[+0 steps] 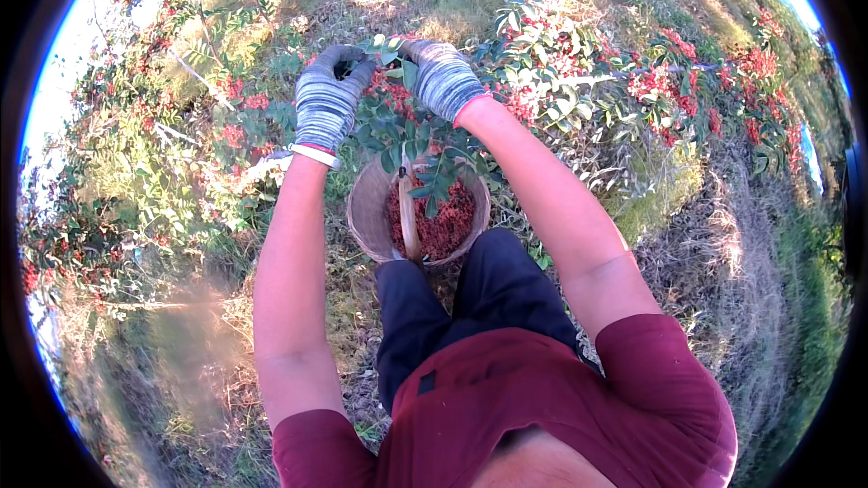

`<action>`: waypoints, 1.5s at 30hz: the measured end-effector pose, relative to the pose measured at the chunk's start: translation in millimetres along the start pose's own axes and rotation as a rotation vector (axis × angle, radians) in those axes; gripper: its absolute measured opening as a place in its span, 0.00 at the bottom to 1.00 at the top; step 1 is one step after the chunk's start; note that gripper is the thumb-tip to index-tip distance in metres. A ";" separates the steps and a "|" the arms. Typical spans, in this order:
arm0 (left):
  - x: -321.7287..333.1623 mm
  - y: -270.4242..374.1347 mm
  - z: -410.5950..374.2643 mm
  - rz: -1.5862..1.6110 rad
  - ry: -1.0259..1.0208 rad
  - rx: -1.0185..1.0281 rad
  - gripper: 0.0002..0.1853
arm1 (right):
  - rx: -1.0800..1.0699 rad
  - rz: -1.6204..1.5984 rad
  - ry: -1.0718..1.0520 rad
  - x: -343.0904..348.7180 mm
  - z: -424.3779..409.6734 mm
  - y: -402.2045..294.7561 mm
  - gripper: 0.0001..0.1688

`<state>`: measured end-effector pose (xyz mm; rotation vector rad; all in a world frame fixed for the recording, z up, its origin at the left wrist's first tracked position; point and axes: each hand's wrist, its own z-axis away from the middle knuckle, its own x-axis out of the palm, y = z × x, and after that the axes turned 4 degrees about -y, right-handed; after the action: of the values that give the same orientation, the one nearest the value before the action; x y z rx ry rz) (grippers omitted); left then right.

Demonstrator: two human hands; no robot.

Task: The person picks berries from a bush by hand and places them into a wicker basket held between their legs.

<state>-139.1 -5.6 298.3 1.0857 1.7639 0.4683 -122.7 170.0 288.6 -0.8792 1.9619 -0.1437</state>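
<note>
Both my hands wear striped grey knit gloves with dark palms and are raised to a leafy branch with red berry clusters [393,96]. My left hand [333,91] is at the branch's left side, thumb and fingers curled; whether it grips anything is not clear. At the green leaves [390,54] is my right hand [439,76], its fingertips partly hidden behind them. Below the hands stands a round woven basket [368,220] with a pale wooden handle [408,213]. Red berries [444,220] lie inside it, partly covered by hanging leaves.
Branches with red berries [563,57] spread to the right, and more berry-laden bushes [234,135] stand to the left. A bare pale stem [200,78] juts in at the upper left. Dry grass [719,251] covers the ground around my legs [508,285].
</note>
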 end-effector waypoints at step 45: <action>-7.9 -62.2 17.3 0.479 0.150 -0.325 0.12 | 0.225 -0.217 -0.110 23.9 1.3 -7.0 0.20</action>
<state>-151.6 -47.7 250.3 1.2560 1.4743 1.1140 -125.0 150.1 273.8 -0.9283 1.7064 -0.4252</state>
